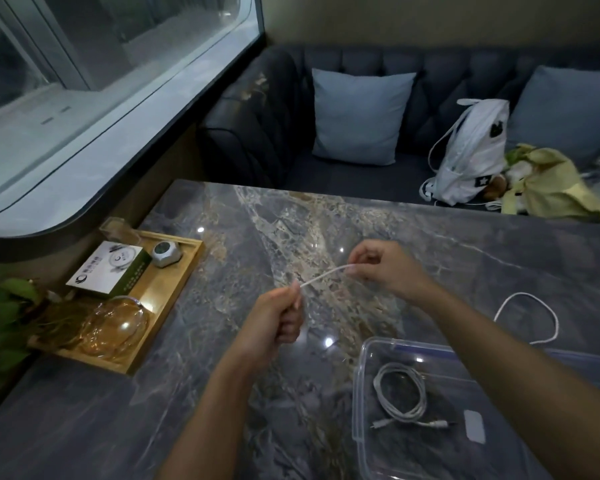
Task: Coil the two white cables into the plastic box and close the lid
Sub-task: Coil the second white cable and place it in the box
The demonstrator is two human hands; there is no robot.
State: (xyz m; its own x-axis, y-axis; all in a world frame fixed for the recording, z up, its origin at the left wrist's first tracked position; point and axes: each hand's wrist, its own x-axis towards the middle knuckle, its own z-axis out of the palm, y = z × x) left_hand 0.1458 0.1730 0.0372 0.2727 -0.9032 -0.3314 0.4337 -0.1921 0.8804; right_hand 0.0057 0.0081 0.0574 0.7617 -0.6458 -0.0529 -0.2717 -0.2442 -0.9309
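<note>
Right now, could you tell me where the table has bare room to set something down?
Bare marble runs between the tray and the box, nearest the camera, and across the far strip by the sofa. It is crowded at the right, around the box and the loose cable.

Glossy marble table [430, 237], clear plastic box [361, 393], wooden tray [174, 299].

coiled cable [400, 393] in open box [361, 382], second cable [323, 274] taut

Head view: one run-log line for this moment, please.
first cable: coiled in plastic box | second cable: stretched between left hand and right hand | lid: not on
</note>
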